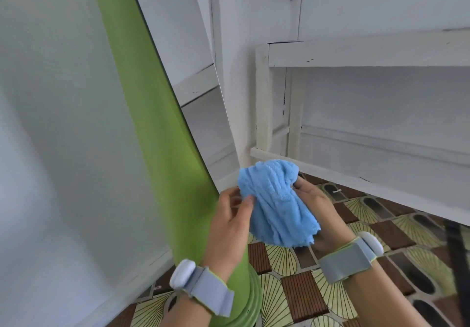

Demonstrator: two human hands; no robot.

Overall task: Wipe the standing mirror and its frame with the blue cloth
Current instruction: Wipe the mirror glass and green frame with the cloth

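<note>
While the left hand pinches its edge, the right hand cradles the bunched blue cloth.

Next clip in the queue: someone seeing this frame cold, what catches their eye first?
First the bunched blue cloth at centre, gripped by the right hand while the left hand pinches its near edge. Next the bright green frame running diagonally from the top down to the bottom, with the mirror glass along its right edge reflecting white panelling. Then the patterned brown-and-yellow floor at lower right.
</note>
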